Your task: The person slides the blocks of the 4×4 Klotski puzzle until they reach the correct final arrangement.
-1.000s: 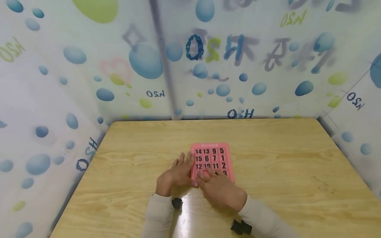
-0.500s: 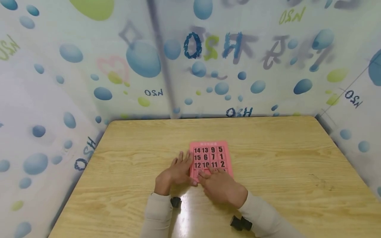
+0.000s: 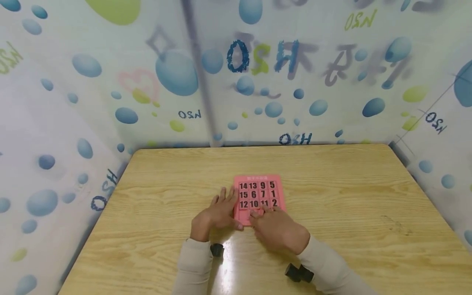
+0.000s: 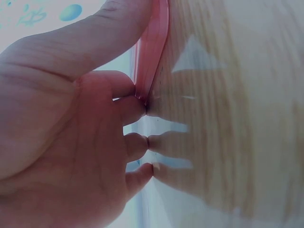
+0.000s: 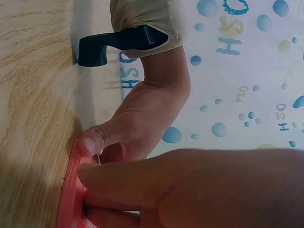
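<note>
A pink sliding number puzzle (image 3: 258, 178) with black numerals lies flat on the table. Its top row reads 14, 13, 9, 5; below come 15, 6, 7, 1, then 12, 10, 11, 2. Along its left side rests my left hand (image 3: 218, 213), fingers spread and fairly straight, thumb at the near left corner. In the left wrist view those fingertips touch the table beside the pink frame (image 4: 153, 47). Fingertips of my right hand (image 3: 278, 229) press on the bottom row, hiding most of it. The lower left slot shows plain pink.
The pale wooden table (image 3: 350, 184) spreads out around the puzzle, its far edge against a patterned wall (image 3: 324, 90). Black wrist mounts (image 3: 298, 273) hang below both light sleeves (image 3: 193, 262), close over the table.
My right fingertips have slid slightly right along the puzzle's bottom row, and the lower left slot now shows bare. My left hand stays at the puzzle's left edge.
</note>
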The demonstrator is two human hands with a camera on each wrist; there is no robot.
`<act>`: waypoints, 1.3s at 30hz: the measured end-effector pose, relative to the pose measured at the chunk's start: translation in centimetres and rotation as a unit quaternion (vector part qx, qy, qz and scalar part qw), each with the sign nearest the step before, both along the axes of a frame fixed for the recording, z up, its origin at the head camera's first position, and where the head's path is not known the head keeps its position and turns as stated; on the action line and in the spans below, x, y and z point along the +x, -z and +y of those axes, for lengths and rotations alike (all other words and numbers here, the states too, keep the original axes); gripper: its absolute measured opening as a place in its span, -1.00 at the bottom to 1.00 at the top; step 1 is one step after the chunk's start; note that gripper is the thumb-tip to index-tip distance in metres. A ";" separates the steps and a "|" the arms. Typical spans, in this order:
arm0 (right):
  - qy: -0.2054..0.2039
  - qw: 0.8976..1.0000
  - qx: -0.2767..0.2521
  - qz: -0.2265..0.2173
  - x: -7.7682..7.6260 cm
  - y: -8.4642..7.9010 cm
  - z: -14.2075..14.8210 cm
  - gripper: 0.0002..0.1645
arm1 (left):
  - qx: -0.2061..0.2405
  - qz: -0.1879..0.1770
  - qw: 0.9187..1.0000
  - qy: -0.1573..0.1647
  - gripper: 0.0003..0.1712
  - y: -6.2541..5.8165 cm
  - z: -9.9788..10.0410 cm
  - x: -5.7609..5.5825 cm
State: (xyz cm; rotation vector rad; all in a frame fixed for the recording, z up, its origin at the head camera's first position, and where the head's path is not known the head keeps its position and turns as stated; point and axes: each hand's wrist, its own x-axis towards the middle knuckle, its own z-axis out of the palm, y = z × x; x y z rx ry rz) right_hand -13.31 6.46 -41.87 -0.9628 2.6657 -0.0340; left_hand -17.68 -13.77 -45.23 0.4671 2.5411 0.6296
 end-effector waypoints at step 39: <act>-0.021 0.999 -0.048 0.003 -1.2 2.1 -0.6 -0.35 | -0.016 -0.012 1.000 0.000 0.32 0.0 0.1 -0.4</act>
